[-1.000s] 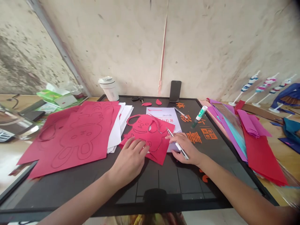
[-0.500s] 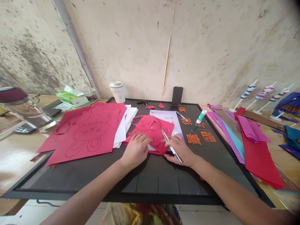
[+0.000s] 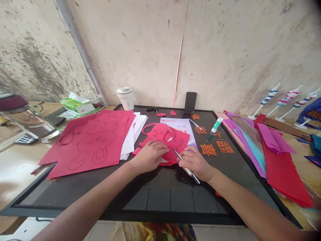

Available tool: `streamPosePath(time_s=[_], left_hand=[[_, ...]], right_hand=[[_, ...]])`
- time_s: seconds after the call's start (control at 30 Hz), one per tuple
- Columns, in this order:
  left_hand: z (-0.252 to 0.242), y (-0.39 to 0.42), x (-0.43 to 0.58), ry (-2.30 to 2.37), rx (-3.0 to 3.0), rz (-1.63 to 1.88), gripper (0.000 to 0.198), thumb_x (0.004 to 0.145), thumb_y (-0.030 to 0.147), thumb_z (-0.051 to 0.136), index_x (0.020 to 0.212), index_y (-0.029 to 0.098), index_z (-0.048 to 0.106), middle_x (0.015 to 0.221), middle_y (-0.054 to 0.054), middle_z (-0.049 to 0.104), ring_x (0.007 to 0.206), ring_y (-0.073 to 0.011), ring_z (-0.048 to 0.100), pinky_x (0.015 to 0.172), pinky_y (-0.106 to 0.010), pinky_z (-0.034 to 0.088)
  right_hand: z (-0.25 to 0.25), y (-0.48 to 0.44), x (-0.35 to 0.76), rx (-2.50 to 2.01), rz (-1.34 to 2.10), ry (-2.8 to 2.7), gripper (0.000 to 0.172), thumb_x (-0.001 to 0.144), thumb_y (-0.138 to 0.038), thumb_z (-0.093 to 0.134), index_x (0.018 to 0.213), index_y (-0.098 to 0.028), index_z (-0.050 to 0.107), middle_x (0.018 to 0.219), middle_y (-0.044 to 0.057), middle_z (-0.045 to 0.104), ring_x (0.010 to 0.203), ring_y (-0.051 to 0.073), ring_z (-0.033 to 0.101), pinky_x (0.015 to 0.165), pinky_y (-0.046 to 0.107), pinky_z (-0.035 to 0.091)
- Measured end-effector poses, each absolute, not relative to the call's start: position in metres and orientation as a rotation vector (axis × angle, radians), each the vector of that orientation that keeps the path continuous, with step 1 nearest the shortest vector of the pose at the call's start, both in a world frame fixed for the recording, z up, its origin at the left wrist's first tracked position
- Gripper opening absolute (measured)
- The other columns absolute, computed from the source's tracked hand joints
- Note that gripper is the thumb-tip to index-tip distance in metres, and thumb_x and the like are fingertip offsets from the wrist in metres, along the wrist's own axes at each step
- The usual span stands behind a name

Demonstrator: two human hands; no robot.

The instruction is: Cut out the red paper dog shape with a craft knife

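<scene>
A red paper sheet (image 3: 181, 138) with a cut, outlined bear figure lies slightly raised on a white printed booklet (image 3: 190, 126). My left hand (image 3: 153, 154) rests on the sheet's lower part, fingers bent together and pressing it down; it hides some of the figure. In my right hand (image 3: 197, 163) is a slim silver craft knife (image 3: 191, 174), gripped like a pen. Its tip points up and left, at the figure's lower right edge; whether it touches the paper I cannot tell.
Large red sheets (image 3: 90, 144) with a rabbit drawing and white papers (image 3: 128, 144) lie left. A glue stick (image 3: 216, 125), a pen (image 3: 195, 124), a phone (image 3: 190, 102), a white cup (image 3: 125, 98) and a glass bottle (image 3: 32, 120) stand or lie around. Coloured sheets (image 3: 283, 167) cover the right edge.
My left hand has slid right over the red sheet, and its fingers reach further across. The sheet's right part lies flatter. My right hand with the knife has shifted slightly right and down.
</scene>
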State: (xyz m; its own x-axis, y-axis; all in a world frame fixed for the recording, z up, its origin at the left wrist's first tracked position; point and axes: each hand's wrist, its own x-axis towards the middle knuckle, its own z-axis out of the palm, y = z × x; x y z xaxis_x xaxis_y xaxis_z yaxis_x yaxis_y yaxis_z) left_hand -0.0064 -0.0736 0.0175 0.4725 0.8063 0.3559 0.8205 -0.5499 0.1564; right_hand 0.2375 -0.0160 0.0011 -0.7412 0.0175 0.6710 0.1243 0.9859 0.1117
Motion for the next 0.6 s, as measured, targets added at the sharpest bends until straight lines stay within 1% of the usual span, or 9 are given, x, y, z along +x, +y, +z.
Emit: streamPosePath(time_s=[0.07,0.1,0.17,0.23,0.27,0.33,0.43,0.53,0.6], left_hand=[[0.023,-0.066,-0.009,-1.652,-2.589,-0.595,0.055,0.073,0.000,0.050,0.120,0.024,0.065,0.125,-0.003,0.068,0.120,-0.0219,0.059,0.108,-0.040,0.040],[0.026,-0.061,-0.012,-1.765,-2.512,-0.605,0.055,0.074,0.001,0.049,0.122,0.023,0.064,0.128,-0.004,0.066,0.121,-0.0231,0.058,0.108,-0.042,0.040],[0.031,-0.051,-0.022,-1.963,-2.335,-0.637,0.049,0.079,0.007,0.047,0.124,0.020,0.063,0.131,-0.010,0.064,0.120,-0.0276,0.059,0.104,-0.046,0.043],[0.034,-0.042,-0.035,-2.145,-2.195,-0.634,0.042,0.085,0.017,0.046,0.124,0.016,0.062,0.126,-0.017,0.064,0.112,-0.0325,0.062,0.093,-0.049,0.049],[0.035,-0.040,-0.042,-2.242,-2.140,-0.616,0.040,0.086,0.024,0.047,0.121,0.014,0.063,0.120,-0.019,0.066,0.106,-0.0342,0.065,0.086,-0.048,0.052],[0.035,-0.039,-0.056,-2.413,-2.075,-0.578,0.039,0.086,0.036,0.050,0.113,0.013,0.065,0.108,-0.020,0.069,0.096,-0.0355,0.067,0.074,-0.044,0.053],[0.034,-0.046,-0.070,-2.580,-2.082,-0.582,0.043,0.080,0.047,0.056,0.106,0.015,0.067,0.098,-0.015,0.071,0.089,-0.0327,0.067,0.066,-0.036,0.051],[0.035,-0.055,-0.077,-2.685,-2.205,-0.656,0.048,0.073,0.047,0.062,0.108,0.016,0.068,0.082,-0.007,0.071,0.075,-0.0259,0.067,0.061,-0.030,0.049],[0.038,-0.061,-0.079,-2.726,-2.304,-0.730,0.051,0.069,0.046,0.065,0.109,0.015,0.068,0.074,-0.003,0.069,0.068,-0.0228,0.066,0.059,-0.029,0.049]], right_hand=[[0.002,-0.014,0.242,-0.078,-0.206,-2.406,0.021,0.091,-0.003,0.048,0.087,-0.021,0.057,0.072,0.000,0.064,0.088,0.016,0.061,0.092,0.036,0.040],[0.002,-0.012,0.244,-0.082,-0.202,-2.408,0.020,0.090,-0.003,0.048,0.089,-0.021,0.057,0.074,0.001,0.064,0.089,0.017,0.061,0.091,0.036,0.040],[0.001,-0.008,0.249,-0.124,-0.187,-2.420,0.021,0.086,-0.004,0.048,0.092,-0.022,0.056,0.076,0.001,0.064,0.087,0.018,0.060,0.088,0.037,0.041],[-0.002,-0.003,0.251,-0.223,-0.169,-2.431,0.021,0.084,-0.004,0.048,0.092,-0.023,0.055,0.076,0.001,0.063,0.084,0.020,0.060,0.085,0.037,0.041],[-0.004,-0.001,0.251,-0.291,-0.162,-2.431,0.021,0.084,-0.004,0.049,0.091,-0.023,0.055,0.075,0.001,0.062,0.082,0.020,0.060,0.084,0.037,0.041],[-0.007,0.003,0.250,-0.426,-0.142,-2.418,0.019,0.085,-0.005,0.050,0.090,-0.023,0.053,0.074,0.002,0.064,0.077,0.020,0.061,0.080,0.036,0.041],[-0.012,0.006,0.247,-0.510,-0.068,-2.395,0.018,0.086,-0.007,0.053,0.091,-0.024,0.052,0.079,0.002,0.070,0.072,0.020,0.065,0.077,0.036,0.042],[-0.013,0.007,0.246,-0.471,0.006,-2.395,0.021,0.085,-0.005,0.053,0.095,-0.024,0.051,0.090,0.005,0.075,0.075,0.021,0.070,0.075,0.035,0.045],[-0.012,0.005,0.245,-0.436,0.034,-2.394,0.023,0.086,-0.003,0.051,0.095,-0.024,0.051,0.095,0.006,0.076,0.076,0.020,0.071,0.073,0.035,0.047]])
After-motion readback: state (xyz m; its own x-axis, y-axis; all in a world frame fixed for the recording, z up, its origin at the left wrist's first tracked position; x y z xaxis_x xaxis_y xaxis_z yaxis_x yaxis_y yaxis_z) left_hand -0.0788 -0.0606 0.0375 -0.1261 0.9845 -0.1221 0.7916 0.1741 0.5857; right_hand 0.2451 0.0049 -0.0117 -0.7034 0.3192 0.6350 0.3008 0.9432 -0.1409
